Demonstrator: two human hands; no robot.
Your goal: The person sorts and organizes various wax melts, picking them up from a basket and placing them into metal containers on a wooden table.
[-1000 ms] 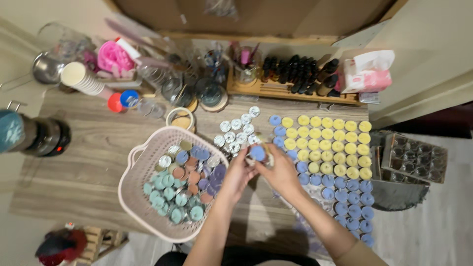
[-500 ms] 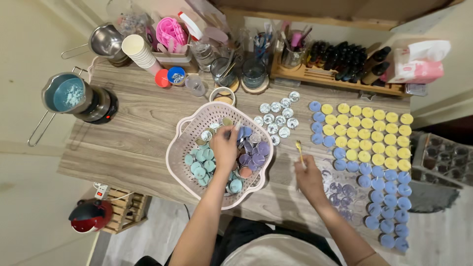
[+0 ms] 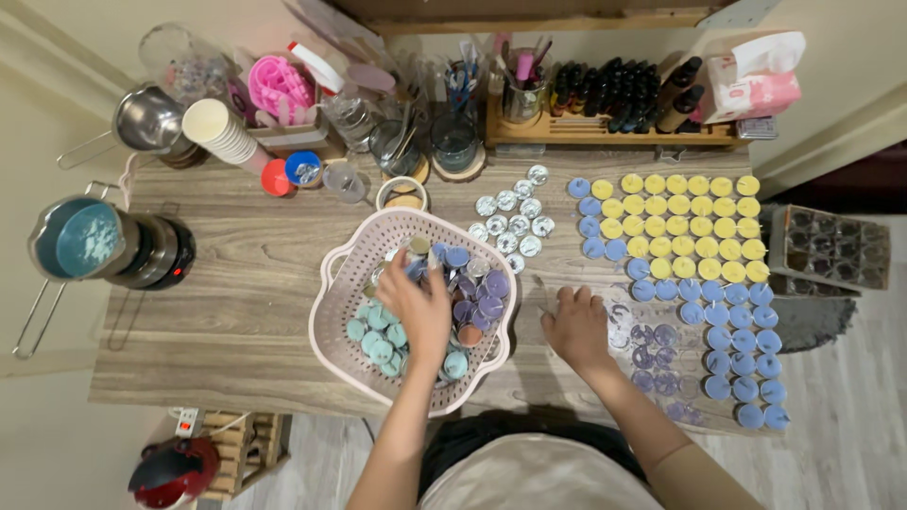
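- The left hand [image 3: 420, 307] reaches down into the pale pink slotted plastic basket [image 3: 354, 260], fingers curled together among the small round teal, purple and brown wax candles in metal cups [image 3: 472, 307]; whether it has one pinched I cannot tell, as the knuckles hide the fingertips
- Those basket candles lie loose and heaped, teal ones at 7 o'clock of the hand and purple ones at 3 o'clock, touching it on both sides; a judgement: the basket serves as a bulk bin, so the hand can rummage freely
- The right hand [image 3: 576, 326] rests palm down on the grey wood-grain tabletop [image 3: 236, 312], fingers spread and holding nothing; it sits just beside the basket's 3 o'clock rim
- At 3 o'clock of the right hand lie the pale lilac candles in flat rows [image 3: 652, 349], touching its edge; beyond them the blue round candles [image 3: 732, 335] and, towards 1 o'clock, the yellow round candles [image 3: 694, 222], all sorted by colour in neat ranks, probably for counting
- The empty silver metal cups [image 3: 515, 222] cluster at 12 o'clock of the right hand, near the basket
- A steel pouring pot of blue wax [image 3: 80, 241] sits well apart at 9 o'clock on a black hotplate
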